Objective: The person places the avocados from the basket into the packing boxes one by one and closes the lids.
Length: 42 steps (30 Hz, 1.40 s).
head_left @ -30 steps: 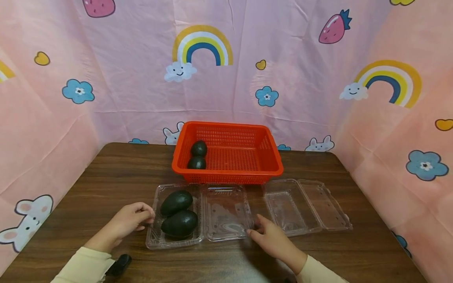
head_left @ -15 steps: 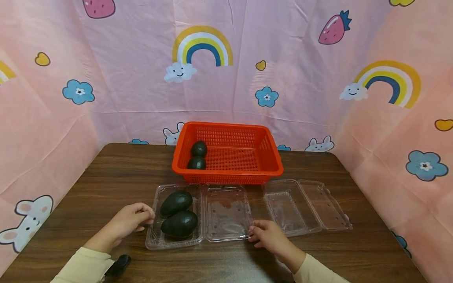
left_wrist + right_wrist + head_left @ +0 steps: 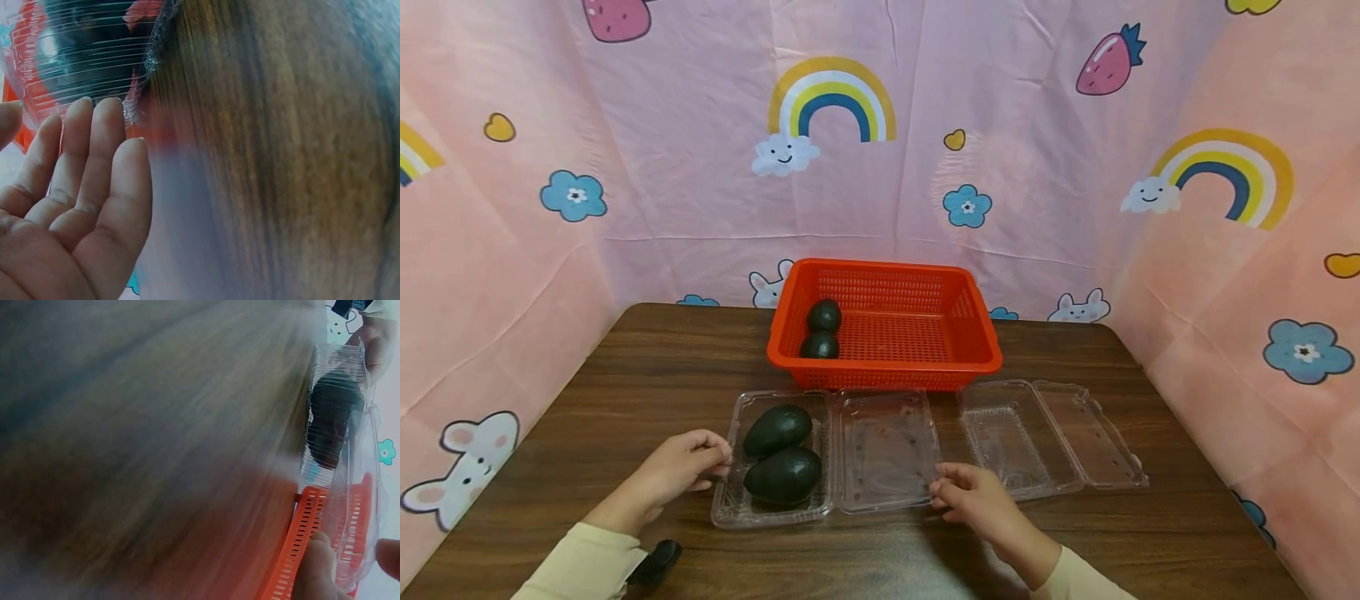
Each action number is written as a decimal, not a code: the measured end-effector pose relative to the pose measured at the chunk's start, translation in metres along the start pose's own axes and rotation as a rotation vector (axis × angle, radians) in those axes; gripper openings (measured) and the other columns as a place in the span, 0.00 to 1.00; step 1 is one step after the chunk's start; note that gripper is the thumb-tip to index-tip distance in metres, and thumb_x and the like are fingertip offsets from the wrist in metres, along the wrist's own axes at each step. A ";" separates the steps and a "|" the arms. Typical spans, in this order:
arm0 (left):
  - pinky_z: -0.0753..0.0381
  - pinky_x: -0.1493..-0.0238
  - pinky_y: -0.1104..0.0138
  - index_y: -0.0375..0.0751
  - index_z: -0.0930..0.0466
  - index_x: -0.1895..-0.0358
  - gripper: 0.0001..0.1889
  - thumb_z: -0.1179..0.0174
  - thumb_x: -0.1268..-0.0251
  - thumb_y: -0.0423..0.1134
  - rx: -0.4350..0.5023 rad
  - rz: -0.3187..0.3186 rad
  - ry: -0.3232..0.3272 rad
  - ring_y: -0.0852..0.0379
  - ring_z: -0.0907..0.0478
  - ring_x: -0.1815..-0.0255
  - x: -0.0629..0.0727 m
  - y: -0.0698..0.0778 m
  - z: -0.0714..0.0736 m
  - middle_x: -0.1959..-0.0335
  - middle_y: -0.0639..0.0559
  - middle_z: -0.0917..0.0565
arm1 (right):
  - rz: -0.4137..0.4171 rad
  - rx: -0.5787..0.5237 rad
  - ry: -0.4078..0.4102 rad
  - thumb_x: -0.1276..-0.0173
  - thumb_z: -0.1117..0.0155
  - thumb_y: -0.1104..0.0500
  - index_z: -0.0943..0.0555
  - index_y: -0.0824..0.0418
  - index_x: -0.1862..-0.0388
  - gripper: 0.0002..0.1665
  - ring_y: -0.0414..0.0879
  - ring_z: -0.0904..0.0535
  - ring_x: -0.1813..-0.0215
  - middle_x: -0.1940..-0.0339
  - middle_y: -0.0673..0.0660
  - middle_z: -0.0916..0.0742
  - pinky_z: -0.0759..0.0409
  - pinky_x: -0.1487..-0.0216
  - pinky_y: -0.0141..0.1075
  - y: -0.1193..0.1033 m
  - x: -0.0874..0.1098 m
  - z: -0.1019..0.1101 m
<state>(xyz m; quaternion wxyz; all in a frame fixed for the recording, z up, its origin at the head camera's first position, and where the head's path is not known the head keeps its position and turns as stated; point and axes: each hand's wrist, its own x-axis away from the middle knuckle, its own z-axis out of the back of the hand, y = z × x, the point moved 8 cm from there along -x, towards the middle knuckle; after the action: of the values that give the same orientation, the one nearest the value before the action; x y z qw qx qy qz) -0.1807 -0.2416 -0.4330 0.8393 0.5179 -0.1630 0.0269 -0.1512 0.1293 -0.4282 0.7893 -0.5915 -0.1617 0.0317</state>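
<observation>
Two dark green avocados (image 3: 783, 476) lie in the left half of an opened clear plastic clamshell box (image 3: 751, 518). Its lid (image 3: 887, 454) extends to the right, and my right hand (image 3: 981, 504) pinches the lid's right edge near the front corner. In the right wrist view, the thumb (image 3: 389, 557) and a finger of that hand stand on either side of the lid. My left hand (image 3: 677, 467) is at the box's left side; in the left wrist view its fingers (image 3: 106, 144) are mostly straight, fingertips against the ribbed wall.
Behind the box stands a red plastic basket (image 3: 883, 365) with two more avocados (image 3: 820, 344) at its left. A second opened clamshell box (image 3: 1022, 450) lies on the right of the wooden table (image 3: 647, 367). A black object (image 3: 657, 562) is beside my left sleeve.
My right hand has moved from beside the lid's front corner onto its right edge and taken hold of it. The lid's right side is slightly raised. My left hand has stayed in place.
</observation>
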 end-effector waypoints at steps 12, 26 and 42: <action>0.20 0.59 0.59 0.30 0.25 0.57 0.12 0.51 0.27 0.38 0.023 -0.007 -0.058 0.55 0.20 0.59 0.001 0.001 -0.008 0.60 0.47 0.18 | 0.006 -0.045 0.114 0.34 0.39 0.62 0.27 0.77 0.42 0.25 0.50 0.16 0.59 0.60 0.58 0.14 0.18 0.60 0.39 -0.007 0.011 0.015; 0.21 0.61 0.60 0.31 0.25 0.54 0.12 0.50 0.28 0.38 0.028 -0.007 -0.075 0.55 0.19 0.58 -0.003 0.005 -0.015 0.60 0.47 0.18 | 0.031 -0.021 0.164 0.35 0.35 0.60 0.26 0.76 0.43 0.26 0.51 0.17 0.60 0.64 0.56 0.15 0.18 0.61 0.38 -0.013 0.018 0.024; 0.21 0.61 0.59 0.29 0.27 0.49 0.15 0.52 0.26 0.40 -0.027 -0.018 -0.033 0.55 0.21 0.60 -0.025 0.017 -0.013 0.59 0.45 0.19 | 0.035 0.028 0.212 0.37 0.34 0.61 0.24 0.71 0.44 0.24 0.44 0.20 0.65 0.66 0.55 0.16 0.20 0.63 0.33 -0.022 0.027 0.023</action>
<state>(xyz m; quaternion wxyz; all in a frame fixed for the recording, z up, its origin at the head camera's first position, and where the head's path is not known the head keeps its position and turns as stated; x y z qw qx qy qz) -0.2049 -0.2190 -0.4309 0.8436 0.5084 -0.1725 0.0085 -0.1352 0.1502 -0.3964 0.8094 -0.5833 -0.0666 -0.0150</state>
